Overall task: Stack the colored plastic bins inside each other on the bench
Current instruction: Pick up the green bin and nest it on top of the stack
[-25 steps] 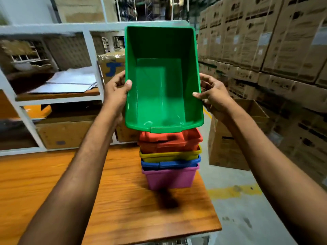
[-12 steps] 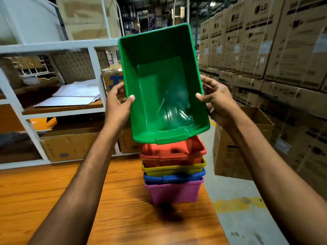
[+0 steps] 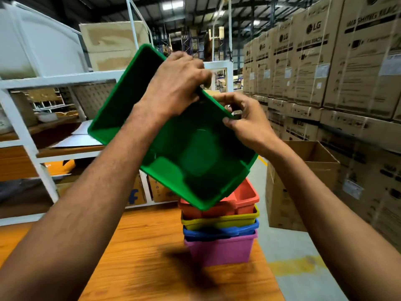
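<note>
Both bare forearms reach up from the near corners and converge at centre. The left hand [image 3: 175,83] is the higher and farther one, its fingers curled over the rim of the green bin [image 3: 195,161]. The right hand [image 3: 247,122], just beside it, pinches the same rim, thumb in front, fingers curled behind.

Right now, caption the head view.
Tilted green bin held by left hand and right hand above red-topped bin stack on bench.
</note>
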Action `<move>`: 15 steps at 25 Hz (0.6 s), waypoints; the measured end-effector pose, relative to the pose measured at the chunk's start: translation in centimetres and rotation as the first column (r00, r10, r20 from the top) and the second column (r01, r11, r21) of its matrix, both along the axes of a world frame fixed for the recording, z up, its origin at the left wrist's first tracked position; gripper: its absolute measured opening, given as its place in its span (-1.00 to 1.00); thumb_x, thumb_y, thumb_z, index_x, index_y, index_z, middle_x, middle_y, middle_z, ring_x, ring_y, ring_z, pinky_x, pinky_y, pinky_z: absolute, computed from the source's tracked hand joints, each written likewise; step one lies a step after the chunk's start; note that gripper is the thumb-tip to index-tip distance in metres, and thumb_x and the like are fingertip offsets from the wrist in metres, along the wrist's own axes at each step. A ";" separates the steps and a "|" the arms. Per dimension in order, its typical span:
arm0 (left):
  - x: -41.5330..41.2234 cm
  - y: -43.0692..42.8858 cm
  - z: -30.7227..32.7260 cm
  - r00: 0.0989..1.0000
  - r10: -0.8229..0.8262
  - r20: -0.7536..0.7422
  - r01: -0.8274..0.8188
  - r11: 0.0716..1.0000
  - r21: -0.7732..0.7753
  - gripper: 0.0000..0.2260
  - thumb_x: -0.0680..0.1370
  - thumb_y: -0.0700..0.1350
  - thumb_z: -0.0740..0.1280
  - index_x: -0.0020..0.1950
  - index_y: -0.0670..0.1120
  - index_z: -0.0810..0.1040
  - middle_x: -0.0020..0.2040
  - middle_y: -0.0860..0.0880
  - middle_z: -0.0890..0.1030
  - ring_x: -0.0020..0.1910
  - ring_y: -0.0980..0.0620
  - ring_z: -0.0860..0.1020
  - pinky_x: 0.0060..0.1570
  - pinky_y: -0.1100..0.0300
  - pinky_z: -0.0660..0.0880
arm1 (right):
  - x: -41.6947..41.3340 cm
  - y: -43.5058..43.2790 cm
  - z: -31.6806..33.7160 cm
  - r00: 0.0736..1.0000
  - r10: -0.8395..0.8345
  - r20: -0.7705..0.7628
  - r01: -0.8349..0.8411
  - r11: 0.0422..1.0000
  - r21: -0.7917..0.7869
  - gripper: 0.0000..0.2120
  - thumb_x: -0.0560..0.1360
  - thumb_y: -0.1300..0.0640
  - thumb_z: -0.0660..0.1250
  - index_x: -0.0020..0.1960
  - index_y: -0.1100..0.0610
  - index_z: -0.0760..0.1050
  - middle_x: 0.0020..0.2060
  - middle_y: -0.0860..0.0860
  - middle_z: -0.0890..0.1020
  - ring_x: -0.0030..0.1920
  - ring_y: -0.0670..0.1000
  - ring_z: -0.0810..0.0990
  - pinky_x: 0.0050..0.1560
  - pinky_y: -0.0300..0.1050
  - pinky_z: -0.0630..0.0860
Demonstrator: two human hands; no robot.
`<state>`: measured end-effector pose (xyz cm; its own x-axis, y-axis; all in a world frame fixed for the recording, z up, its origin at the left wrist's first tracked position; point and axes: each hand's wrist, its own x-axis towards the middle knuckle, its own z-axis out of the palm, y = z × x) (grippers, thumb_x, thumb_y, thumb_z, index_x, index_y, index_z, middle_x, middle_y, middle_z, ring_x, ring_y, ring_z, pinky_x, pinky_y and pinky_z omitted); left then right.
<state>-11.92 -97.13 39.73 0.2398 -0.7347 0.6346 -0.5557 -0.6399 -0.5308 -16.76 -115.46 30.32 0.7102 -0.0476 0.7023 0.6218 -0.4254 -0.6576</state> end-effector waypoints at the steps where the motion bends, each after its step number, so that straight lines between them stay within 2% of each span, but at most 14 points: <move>1: 0.2 0.3 0.0 0.999 -0.002 -0.040 0.002 1.000 0.002 -0.79 0.50 -0.04 0.45 0.12 -0.03 0.60 0.08 -0.12 0.62 0.13 -0.20 0.55 0.08 -0.05 0.42 | 0.1 0.0 0.2 0.998 -0.052 0.024 0.054 0.997 -0.063 -0.47 0.42 0.54 0.28 0.27 0.14 0.60 0.01 -0.16 0.65 -0.01 -0.25 0.59 0.09 -0.19 0.58; 2: 0.5 0.6 -0.3 0.998 -0.004 -0.063 0.004 1.000 -0.009 -0.81 0.51 -0.04 0.44 0.09 -0.05 0.58 0.04 -0.13 0.60 0.08 -0.20 0.55 -0.08 -0.02 0.41 | 0.2 -0.1 0.3 0.991 -0.125 0.054 0.130 0.985 -0.115 -0.49 0.43 0.49 0.31 0.27 0.09 0.60 0.01 -0.17 0.64 0.02 -0.17 0.59 0.12 -0.13 0.59; 3: 0.8 1.0 -0.7 0.997 -0.001 -0.071 -0.001 1.000 -0.025 -0.80 0.52 -0.04 0.44 0.09 -0.06 0.55 0.03 -0.14 0.58 0.06 -0.21 0.55 -0.15 -0.02 0.39 | 0.4 -0.2 0.3 0.971 -0.218 0.099 0.232 0.960 -0.158 -0.51 0.44 0.43 0.34 0.28 0.05 0.58 0.04 -0.14 0.64 0.07 -0.09 0.57 0.16 -0.06 0.58; 5: 1.1 1.7 -1.7 0.996 0.045 -0.080 -0.052 0.995 -0.082 -0.74 0.54 0.00 0.42 0.14 -0.08 0.50 0.06 -0.16 0.56 0.06 -0.25 0.57 -0.16 -0.08 0.45 | 0.3 0.0 0.2 0.872 -0.429 0.235 0.476 0.854 -0.211 -0.55 0.47 0.32 0.39 0.32 0.02 0.55 0.14 -0.07 0.63 0.20 0.01 0.51 0.22 0.03 0.52; 7: 1.3 2.2 -2.4 0.990 0.090 -0.108 -0.109 0.977 -0.186 -0.69 0.56 0.05 0.40 0.19 -0.09 0.47 0.11 -0.18 0.56 0.08 -0.28 0.58 -0.10 -0.12 0.46 | -0.5 0.6 -0.2 0.750 -0.561 0.350 0.636 0.756 -0.151 -0.58 0.46 0.24 0.38 0.31 0.02 0.53 0.20 -0.01 0.61 0.25 0.07 0.47 0.24 0.04 0.48; 8: 1.3 2.4 -2.6 0.987 0.098 -0.127 -0.127 0.959 -0.252 -0.67 0.57 0.07 0.38 0.21 -0.10 0.46 0.14 -0.18 0.56 0.10 -0.28 0.58 -0.07 -0.12 0.45 | -1.0 0.7 -0.5 0.710 -0.596 0.375 0.669 0.738 -0.094 -0.60 0.45 0.21 0.37 0.28 0.02 0.54 0.19 -0.01 0.61 0.24 0.09 0.47 0.23 0.03 0.46; 10: 1.3 2.8 -2.9 0.981 0.079 -0.178 -0.147 0.898 -0.414 -0.68 0.59 0.08 0.36 0.22 -0.09 0.45 0.18 -0.18 0.57 0.13 -0.28 0.57 -0.02 -0.09 0.43 | -1.8 0.7 -1.3 0.673 -0.646 0.360 0.696 0.717 -0.013 -0.63 0.42 0.16 0.36 0.22 0.01 0.57 0.16 -0.01 0.60 0.23 0.10 0.48 0.19 0.02 0.44; 13: 1.2 3.0 -3.1 0.950 -0.093 -0.297 -0.135 0.735 -0.664 -0.73 0.57 0.02 0.40 0.19 -0.05 0.46 0.11 -0.09 0.62 0.07 -0.12 0.56 -0.06 0.11 0.34 | -2.5 1.0 -3.4 0.633 -0.738 0.233 0.748 0.661 0.064 -0.58 0.38 0.14 0.37 0.24 0.01 0.54 0.21 0.02 0.51 0.27 0.09 0.43 0.24 0.03 0.45; 15: 1.2 3.0 -3.7 0.935 -0.160 -0.318 -0.129 0.680 -0.722 -0.75 0.56 -0.04 0.41 0.18 -0.03 0.46 0.11 -0.04 0.61 0.03 0.02 0.50 -0.07 0.15 0.32 | -2.4 0.8 -4.6 0.616 -0.782 0.097 0.766 0.623 0.158 -0.46 0.35 0.15 0.38 0.33 0.01 0.45 0.30 0.04 0.43 0.35 0.08 0.38 0.33 0.05 0.44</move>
